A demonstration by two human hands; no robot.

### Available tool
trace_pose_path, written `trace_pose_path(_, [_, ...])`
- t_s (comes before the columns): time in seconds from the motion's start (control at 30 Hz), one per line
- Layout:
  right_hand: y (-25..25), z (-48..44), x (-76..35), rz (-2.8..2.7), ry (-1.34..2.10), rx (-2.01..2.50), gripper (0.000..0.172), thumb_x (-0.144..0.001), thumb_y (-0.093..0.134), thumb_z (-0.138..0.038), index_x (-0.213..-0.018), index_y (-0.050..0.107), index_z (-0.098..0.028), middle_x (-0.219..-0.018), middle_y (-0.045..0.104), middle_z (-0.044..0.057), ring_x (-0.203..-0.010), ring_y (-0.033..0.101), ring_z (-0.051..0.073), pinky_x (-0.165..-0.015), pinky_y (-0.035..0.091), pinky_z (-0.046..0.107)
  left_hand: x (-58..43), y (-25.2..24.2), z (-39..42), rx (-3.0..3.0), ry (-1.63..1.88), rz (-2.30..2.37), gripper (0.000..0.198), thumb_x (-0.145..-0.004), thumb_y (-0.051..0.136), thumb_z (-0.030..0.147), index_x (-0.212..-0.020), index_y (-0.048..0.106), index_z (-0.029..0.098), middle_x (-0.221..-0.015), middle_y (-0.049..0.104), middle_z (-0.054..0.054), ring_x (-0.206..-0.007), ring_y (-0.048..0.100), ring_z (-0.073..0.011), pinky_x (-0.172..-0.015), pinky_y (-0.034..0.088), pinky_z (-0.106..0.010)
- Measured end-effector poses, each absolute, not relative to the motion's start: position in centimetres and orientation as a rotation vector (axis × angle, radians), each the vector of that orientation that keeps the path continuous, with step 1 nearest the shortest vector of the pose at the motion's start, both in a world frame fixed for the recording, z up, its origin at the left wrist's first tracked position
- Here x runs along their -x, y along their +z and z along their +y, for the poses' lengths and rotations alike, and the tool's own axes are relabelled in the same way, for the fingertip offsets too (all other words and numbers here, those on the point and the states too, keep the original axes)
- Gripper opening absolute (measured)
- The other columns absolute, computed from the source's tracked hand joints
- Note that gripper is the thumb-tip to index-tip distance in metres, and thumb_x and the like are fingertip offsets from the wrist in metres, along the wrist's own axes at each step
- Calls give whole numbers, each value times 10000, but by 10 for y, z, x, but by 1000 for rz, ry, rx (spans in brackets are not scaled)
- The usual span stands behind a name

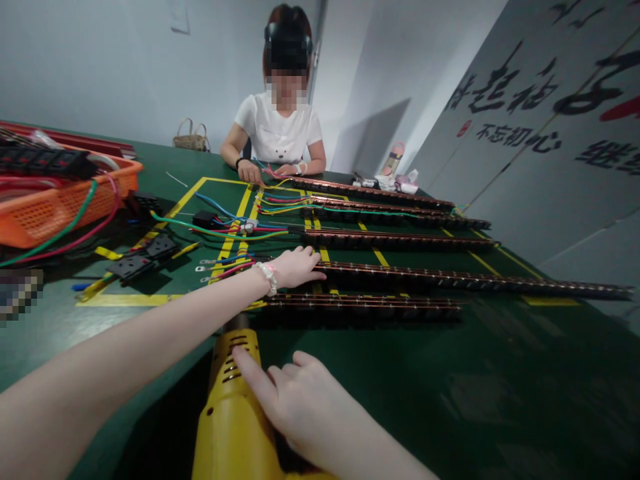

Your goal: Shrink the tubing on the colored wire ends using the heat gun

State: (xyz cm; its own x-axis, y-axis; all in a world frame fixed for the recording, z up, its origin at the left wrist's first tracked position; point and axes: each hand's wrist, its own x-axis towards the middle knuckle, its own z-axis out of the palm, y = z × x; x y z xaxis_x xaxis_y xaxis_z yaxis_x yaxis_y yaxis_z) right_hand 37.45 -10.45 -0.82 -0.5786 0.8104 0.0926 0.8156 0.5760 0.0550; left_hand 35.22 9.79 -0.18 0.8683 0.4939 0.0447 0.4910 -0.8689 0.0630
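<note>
My left hand reaches across the table, its fingers and thumb closed around the left end of a long black strip with copper bars. Blue and red wires with ring terminals come out at that end, beside my wrist. My right hand is on a yellow heat gun, one finger lying along its vent slots and the others curled. The gun's nozzle points away from me, towards the wires under my left forearm. A shorter strip lies just nearer to me.
More copper-barred strips lie parallel beyond, with coloured wires at their left ends. An orange basket of parts stands at left, near black sockets. Yellow tape marks the green table. Opposite, a co-worker handles wires.
</note>
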Motion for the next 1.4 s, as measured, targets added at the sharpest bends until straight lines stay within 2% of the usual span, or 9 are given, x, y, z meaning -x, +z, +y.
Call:
trace_pose_path(0.43, [-6, -106, -376, -2737, -82, 1419, 688, -825, 437, -167, -1408, 79, -90, -773, 570, 27, -596, 508, 155, -596, 287, 306, -356, 1, 135, -2862, 17, 1101, 605, -827, 312, 593, -1119, 491, 94, -1189, 417, -176, -1113, 414, -323, -872, 397, -475])
trace_pose_path(0.6, [-3, -106, -377, -2761, -92, 1432, 699, -806, 440, -144, -1403, 81, -86, -768, 567, 24, -590, 512, 147, -591, 287, 304, -359, -4, 131, -2890, 163, 1192, 621, -833, 297, 586, -1128, 490, 75, -1178, 427, -191, -1096, 401, -349, -855, 377, -525])
trace_pose_path(0.83, [-1, -102, -377, -2798, -63, 1432, 726, -768, 433, -112, -1396, 72, -77, -781, 573, 27, -603, 527, 151, -591, 297, 304, -360, -13, 119, -2904, 346, 1305, 622, -830, 316, 575, -1118, 492, 52, -1169, 413, -218, -1084, 378, -367, -848, 348, -522])
trace_pose_path(0.93, [-1, -103, -377, -2806, -53, 1436, 749, -752, 429, -95, -1400, 54, -81, -790, 573, 29, -610, 531, 153, -586, 296, 302, -359, -12, 123, -2857, 315, 1317, 618, -824, 334, 575, -1108, 495, 50, -1167, 410, -216, -1099, 375, -372, -865, 334, -530])
trace_pose_path(1.03, [0, -103, -377, -2820, -47, 1436, 801, -720, 439, -81, -1404, 23, -80, -796, 573, 32, -602, 531, 150, -594, 302, 303, -342, -4, 128, -2780, 298, 1189, 575, -849, 327, 523, -1178, 457, 70, -1181, 409, -188, -1112, 407, -315, -909, 349, -480])
trace_pose_path(1.13, [0, -104, -376, -2820, -46, 1454, 851, -690, 449, -68, -1408, -8, -83, -812, 574, 33, -589, 529, 144, -594, 310, 301, -303, 7, 120, -2794, 526, 886, 531, -870, 340, 447, -1303, 341, 139, -1247, 386, -124, -1158, 399, -209, -996, 327, -361])
trace_pose_path(1.2, [0, -104, -376, -2815, -49, 1450, 884, -678, 463, -69, -1411, -33, -87, -811, 573, 31, -574, 520, 143, -571, 309, 297, -272, 12, 104, -2762, 530, 759, 481, -880, 316, 451, -1254, 400, 159, -1233, 426, -83, -1161, 407, -161, -1011, 321, -285])
trace_pose_path(1.3, [0, -103, -375, -2827, -40, 1446, 935, -653, 486, -73, -1414, -57, -102, -807, 574, 25, -554, 505, 149, -538, 309, 294, -237, 15, 75, -2650, 127, 666, 542, -823, 374, 568, -1210, 449, 198, -1164, 498, -48, -1015, 518, -133, -870, 407, -216])
trace_pose_path(1.4, [0, -102, -375, -2836, -15, 1477, 950, -639, 487, -61, -1417, -55, -121, -823, 577, 21, -561, 510, 157, -544, 330, 299, -232, 13, 58, -2712, 25, 722, 549, -804, 385, 596, -1196, 458, 219, -1114, 516, -55, -946, 554, -159, -793, 420, -236])
